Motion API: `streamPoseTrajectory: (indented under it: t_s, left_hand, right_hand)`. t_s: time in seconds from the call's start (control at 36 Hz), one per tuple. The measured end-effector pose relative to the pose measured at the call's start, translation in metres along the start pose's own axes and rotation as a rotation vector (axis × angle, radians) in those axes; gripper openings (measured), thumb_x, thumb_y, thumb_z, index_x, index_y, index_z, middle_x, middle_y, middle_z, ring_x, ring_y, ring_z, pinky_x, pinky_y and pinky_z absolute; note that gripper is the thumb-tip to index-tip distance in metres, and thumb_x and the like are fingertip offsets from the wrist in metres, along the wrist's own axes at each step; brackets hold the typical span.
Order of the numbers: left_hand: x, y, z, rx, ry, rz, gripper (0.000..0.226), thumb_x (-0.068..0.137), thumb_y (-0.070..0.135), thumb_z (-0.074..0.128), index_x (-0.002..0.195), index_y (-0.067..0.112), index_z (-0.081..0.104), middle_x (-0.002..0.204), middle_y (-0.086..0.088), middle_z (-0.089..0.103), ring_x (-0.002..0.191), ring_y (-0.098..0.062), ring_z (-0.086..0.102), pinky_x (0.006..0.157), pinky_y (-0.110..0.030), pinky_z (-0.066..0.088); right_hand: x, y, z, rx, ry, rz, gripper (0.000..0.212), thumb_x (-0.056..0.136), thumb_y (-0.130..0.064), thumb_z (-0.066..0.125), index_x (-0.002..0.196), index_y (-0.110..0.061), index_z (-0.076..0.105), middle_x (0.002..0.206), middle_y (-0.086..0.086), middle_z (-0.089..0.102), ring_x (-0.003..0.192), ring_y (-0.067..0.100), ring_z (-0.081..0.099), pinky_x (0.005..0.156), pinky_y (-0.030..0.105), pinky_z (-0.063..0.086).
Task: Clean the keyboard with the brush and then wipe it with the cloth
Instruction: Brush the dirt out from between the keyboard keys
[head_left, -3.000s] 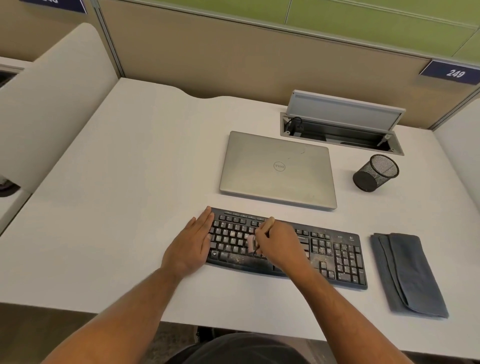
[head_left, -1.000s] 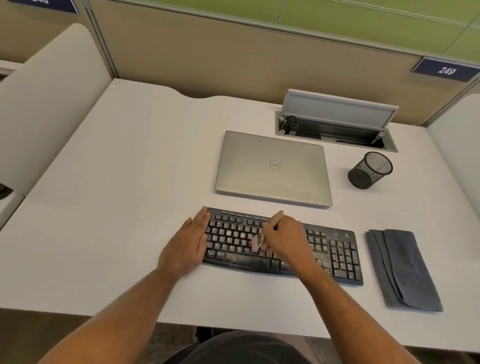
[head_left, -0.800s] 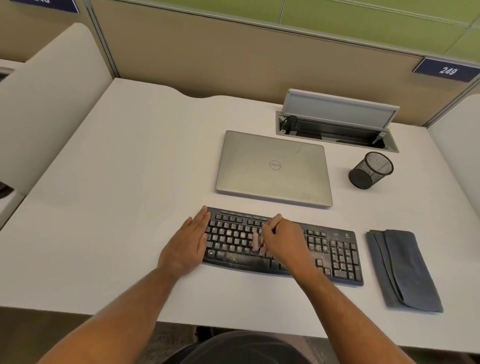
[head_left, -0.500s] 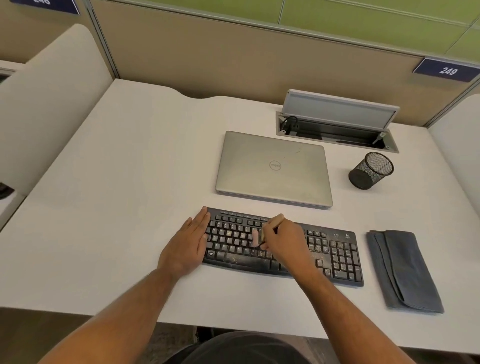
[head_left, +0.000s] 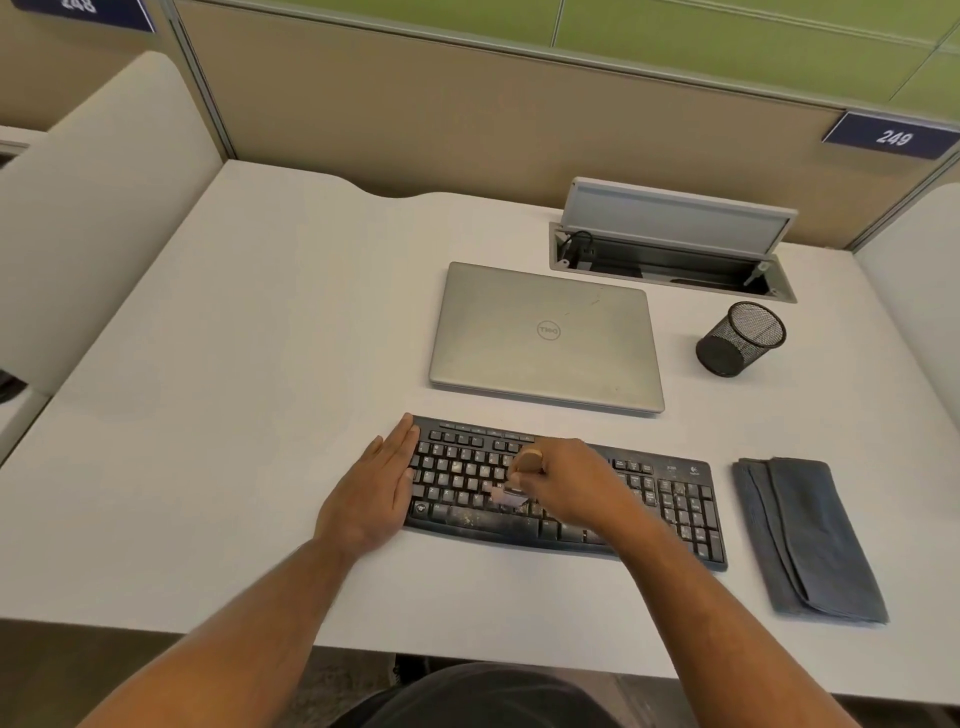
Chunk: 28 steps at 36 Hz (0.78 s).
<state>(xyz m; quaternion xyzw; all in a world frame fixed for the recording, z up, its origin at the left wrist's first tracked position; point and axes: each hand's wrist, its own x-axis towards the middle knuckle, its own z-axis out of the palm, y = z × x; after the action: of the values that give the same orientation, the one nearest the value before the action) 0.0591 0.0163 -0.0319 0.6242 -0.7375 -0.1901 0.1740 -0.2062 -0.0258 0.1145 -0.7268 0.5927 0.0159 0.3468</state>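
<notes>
White desk (head_left: 249, 364): I'm mid-brushing, right hand (head_left: 576, 488) gripping the brush (head_left: 511, 488), left hand (head_left: 374, 493) flat, bracing the keyboard (head_left: 675, 499). Next, the cloth (head_left: 810, 540) at 3 o'clock.

head-worn view, looking forward and down, close over desk (head_left: 260, 364), wide angle

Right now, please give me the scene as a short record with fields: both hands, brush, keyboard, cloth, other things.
left hand: left hand lies flat, fingers straight, against the keyboard's left end
right hand: right hand grips the brush
brush: brush has its bristles on the middle keys
keyboard: black keyboard, specks of dirt on the keys
cloth: grey cloth, folded, right of the keyboard, untouched
other: closed laptop; mesh cup
</notes>
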Motion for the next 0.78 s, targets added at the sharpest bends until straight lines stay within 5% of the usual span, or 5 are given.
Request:
streamPoseTrajectory:
  t_s: [0.19,0.36,0.53,0.69,0.78]
  left_hand:
    - [0.0,-0.001,0.0,0.012,0.007,0.021,0.062,0.101,0.032,0.02,0.161,0.017,0.02,0.169,0.009,0.008,0.152,0.004,0.011,0.124,-0.018,0.003]
    - [-0.001,0.002,-0.002,0.0,0.006,-0.002,0.064,0.099,0.035,0.018,0.161,0.018,0.02,0.168,0.011,0.008,0.142,0.019,-0.005,0.12,-0.012,-0.003]
    - [-0.001,0.001,-0.002,-0.017,-0.005,-0.006,0.064,0.099,0.036,0.018,0.161,0.022,0.017,0.168,0.014,0.005,0.147,0.014,0.003,0.123,-0.017,0.001]
    - [0.001,0.0,-0.001,-0.012,-0.004,0.002,0.064,0.099,0.035,0.018,0.162,0.02,0.019,0.169,0.012,0.007,0.148,0.012,0.005,0.124,-0.018,0.003]
    - [0.001,-0.002,0.001,-0.009,-0.008,0.008,0.064,0.099,0.035,0.017,0.162,0.018,0.019,0.169,0.012,0.006,0.151,0.005,0.01,0.125,-0.021,0.004]
  right_hand:
    - [0.001,0.004,-0.007,0.103,0.012,0.009,0.012,0.101,-0.032,0.066,0.098,-0.027,0.077,0.095,-0.01,0.073,0.088,0.009,0.067,0.077,0.026,0.052]
    - [0.0,0.003,0.006,0.216,0.008,-0.023,0.014,0.1,-0.034,0.067,0.106,-0.027,0.078,0.097,-0.018,0.072,0.091,-0.002,0.063,0.08,0.023,0.049]
    - [-0.003,0.016,0.001,0.057,0.067,0.018,0.027,0.102,-0.029,0.062,0.081,-0.014,0.071,0.081,-0.008,0.07,0.074,0.008,0.062,0.076,0.032,0.053]
    - [-0.009,0.03,0.013,0.354,0.409,0.17,0.034,0.103,-0.031,0.058,0.081,-0.012,0.075,0.071,0.002,0.073,0.062,0.017,0.068,0.057,0.029,0.051]
    - [-0.007,0.032,0.028,0.339,0.484,0.193,0.045,0.107,-0.034,0.053,0.074,-0.009,0.071,0.065,0.006,0.071,0.051,0.007,0.059,0.048,0.024,0.046]
